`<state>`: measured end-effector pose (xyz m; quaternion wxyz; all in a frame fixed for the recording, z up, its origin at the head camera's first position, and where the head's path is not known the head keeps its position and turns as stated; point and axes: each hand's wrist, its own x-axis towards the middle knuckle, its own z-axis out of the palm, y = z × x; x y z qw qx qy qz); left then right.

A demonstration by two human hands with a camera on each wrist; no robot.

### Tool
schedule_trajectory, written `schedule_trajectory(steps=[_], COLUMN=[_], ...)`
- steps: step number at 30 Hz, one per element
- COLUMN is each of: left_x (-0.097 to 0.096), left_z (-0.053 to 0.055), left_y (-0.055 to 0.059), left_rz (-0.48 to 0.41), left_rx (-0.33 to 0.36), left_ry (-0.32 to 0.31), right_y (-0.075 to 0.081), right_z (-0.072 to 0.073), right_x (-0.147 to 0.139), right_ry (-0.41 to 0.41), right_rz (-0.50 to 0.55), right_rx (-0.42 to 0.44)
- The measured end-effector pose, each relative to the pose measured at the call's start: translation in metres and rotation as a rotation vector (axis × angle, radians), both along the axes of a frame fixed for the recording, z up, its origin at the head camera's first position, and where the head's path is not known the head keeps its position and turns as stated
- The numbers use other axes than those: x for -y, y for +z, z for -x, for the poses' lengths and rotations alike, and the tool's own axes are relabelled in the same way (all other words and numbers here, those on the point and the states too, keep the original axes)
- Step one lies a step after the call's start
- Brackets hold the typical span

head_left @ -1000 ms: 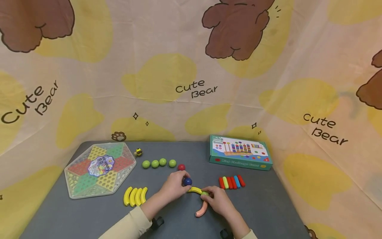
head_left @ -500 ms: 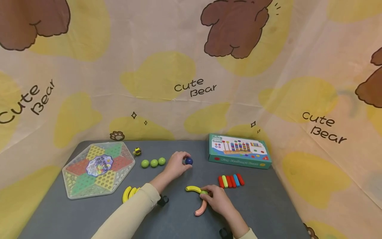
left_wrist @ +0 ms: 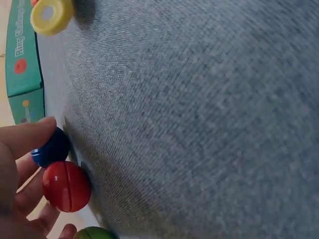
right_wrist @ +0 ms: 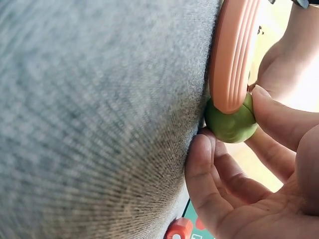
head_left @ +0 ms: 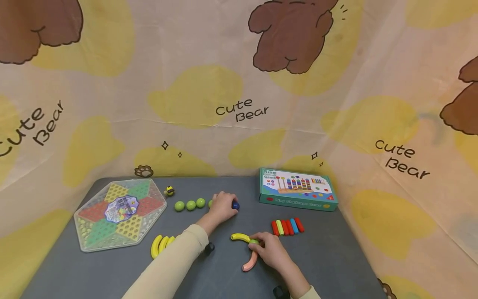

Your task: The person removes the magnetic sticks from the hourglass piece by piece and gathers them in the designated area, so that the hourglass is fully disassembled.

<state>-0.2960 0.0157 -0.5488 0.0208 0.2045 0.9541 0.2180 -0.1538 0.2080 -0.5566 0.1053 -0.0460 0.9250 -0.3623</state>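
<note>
My left hand [head_left: 223, 207] pinches a blue ball [head_left: 235, 205] at the table's rear middle. In the left wrist view the thumb lies on the blue ball, and a red ball [left_wrist: 67, 186] sits right beside it; the head view hides the red one behind the hand. My right hand [head_left: 274, 251] holds a green ball [right_wrist: 232, 119] between thumb and fingers, low on the table. A yellow curved stick [head_left: 240, 237] and a pink curved stick [head_left: 250, 261] extend from that ball, the pink one meeting it in the right wrist view.
Green balls [head_left: 191, 205] line up left of my left hand. Yellow curved sticks [head_left: 163, 244] lie partly behind the left sleeve. Short coloured sticks [head_left: 287, 227] lie right, before a green game box [head_left: 298, 203]. A hexagonal board [head_left: 121, 216] and small bee figure [head_left: 169, 191] are at left.
My left hand has carried the blue ball away from the yellow curved stick to the rear, then lowered it beside the red ball. My right hand keeps its hold on the green ball.
</note>
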Motion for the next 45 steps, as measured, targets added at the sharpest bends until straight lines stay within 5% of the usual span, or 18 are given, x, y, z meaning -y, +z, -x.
schedule_trajectory(steps=[8, 14, 18, 23, 28, 32, 37, 45], left_x=[0.002, 0.005, 0.005, 0.003, -0.004, -0.008, -0.012, -0.009], left_z=[-0.006, -0.021, -0.042, -0.088, -0.128, -0.146, -0.152, -0.155], left_y=[0.004, 0.016, 0.032, 0.043, 0.027, 0.009, -0.003, -0.005], left_rz=[-0.005, -0.131, -0.268, -0.337, -0.236, -0.099, -0.043, 0.021], left_rx=[-0.03, -0.104, -0.112, -0.062, 0.043, 0.163, 0.193, 0.086], left_ry=[-0.003, 0.02, 0.019, -0.017, -0.039, -0.086, -0.12, -0.217], right_y=[0.0, -0.001, 0.0, 0.0, -0.002, -0.002, -0.001, -0.001], right_z=[0.0, 0.0, 0.0, -0.001, -0.004, -0.005, -0.006, -0.005], right_x=[0.002, 0.002, 0.001, 0.0, -0.001, -0.001, -0.001, 0.0], right_ry=[0.002, 0.004, 0.0, 0.012, 0.031, 0.04, 0.042, 0.041], right_rz=[0.0, -0.004, 0.0, 0.003, 0.024, 0.042, 0.036, -0.002], right_rx=[-0.003, -0.011, -0.032, -0.06, -0.077, -0.078, -0.071, -0.077])
